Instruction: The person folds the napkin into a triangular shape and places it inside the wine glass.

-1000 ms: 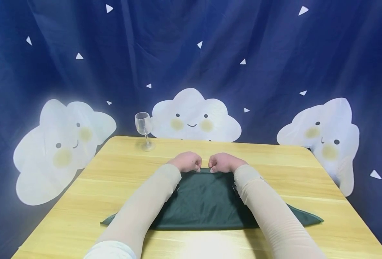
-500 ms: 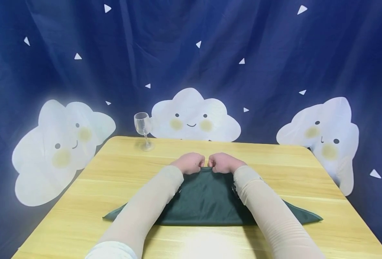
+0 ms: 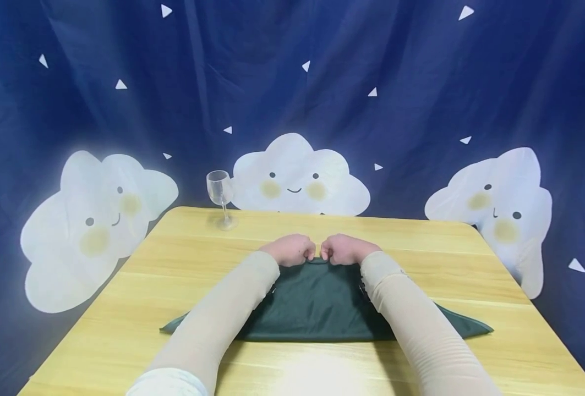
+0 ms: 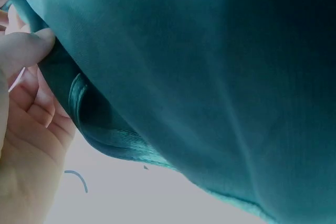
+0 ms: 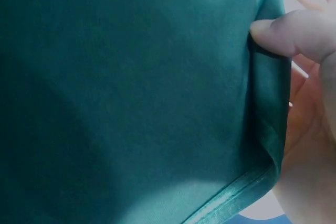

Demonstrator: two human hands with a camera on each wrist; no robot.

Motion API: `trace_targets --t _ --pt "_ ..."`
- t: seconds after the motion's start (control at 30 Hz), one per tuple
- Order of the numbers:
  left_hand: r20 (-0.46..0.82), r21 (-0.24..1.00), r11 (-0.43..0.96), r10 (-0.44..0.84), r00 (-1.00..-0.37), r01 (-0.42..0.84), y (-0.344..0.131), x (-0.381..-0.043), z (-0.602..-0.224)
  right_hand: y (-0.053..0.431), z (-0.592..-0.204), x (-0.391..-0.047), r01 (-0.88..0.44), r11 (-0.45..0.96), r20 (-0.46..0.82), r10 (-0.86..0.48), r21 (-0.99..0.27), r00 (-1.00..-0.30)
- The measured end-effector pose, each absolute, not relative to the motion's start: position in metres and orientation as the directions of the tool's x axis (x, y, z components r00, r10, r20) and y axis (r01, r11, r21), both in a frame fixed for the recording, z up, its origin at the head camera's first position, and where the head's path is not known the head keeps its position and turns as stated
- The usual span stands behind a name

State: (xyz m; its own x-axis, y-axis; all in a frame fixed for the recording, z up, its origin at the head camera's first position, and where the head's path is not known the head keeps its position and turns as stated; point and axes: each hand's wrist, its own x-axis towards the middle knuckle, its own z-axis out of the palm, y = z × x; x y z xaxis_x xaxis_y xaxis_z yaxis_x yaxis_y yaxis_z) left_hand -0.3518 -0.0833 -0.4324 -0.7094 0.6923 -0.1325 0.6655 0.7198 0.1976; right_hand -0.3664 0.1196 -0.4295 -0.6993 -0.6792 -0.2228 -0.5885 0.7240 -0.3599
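A dark green cloth (image 3: 317,308) lies across the table, its pointed ends reaching out left and right past the forearms. At its far edge, my left hand (image 3: 294,250) and right hand (image 3: 343,249) pinch the fabric, close beside each other with a small gap between. A narrow strip is turned over along that edge. In the left wrist view, the left thumb (image 4: 31,48) presses the folded strip against the fingers behind it. Likewise, the right thumb (image 5: 278,34) lies on top of the fold in the right wrist view. Sleeves cover parts of the cloth in the head view.
A clear stemmed wine glass (image 3: 220,195) stands upright near the table's far left corner. The light wooden table (image 3: 173,264) extends around the cloth. Behind it hangs a dark blue curtain (image 3: 292,33) with white smiling clouds and triangles.
The left hand has shifted right, nearer the right hand. The cloth's near edge has slid away from me, and a small strip at the far edge now curls over between the thumbs.
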Motion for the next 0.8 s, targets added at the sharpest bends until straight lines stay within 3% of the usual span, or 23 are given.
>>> trace_targets --t 0.37,0.8 --pt "-0.179 0.264 0.733 0.676 -0.715 0.627 -0.088 -0.35 -0.4316 0.1216 -0.4251 -0.3652 -0.564 0.739 -0.282 -0.667 -0.367 -0.69" --pt "-0.132 0.322 0.731 0.664 -0.736 0.602 -0.0901 -0.351 -0.4349 0.1202 -0.4273 -0.3642 -0.584 0.746 -0.258 -0.662 -0.321 -0.703"
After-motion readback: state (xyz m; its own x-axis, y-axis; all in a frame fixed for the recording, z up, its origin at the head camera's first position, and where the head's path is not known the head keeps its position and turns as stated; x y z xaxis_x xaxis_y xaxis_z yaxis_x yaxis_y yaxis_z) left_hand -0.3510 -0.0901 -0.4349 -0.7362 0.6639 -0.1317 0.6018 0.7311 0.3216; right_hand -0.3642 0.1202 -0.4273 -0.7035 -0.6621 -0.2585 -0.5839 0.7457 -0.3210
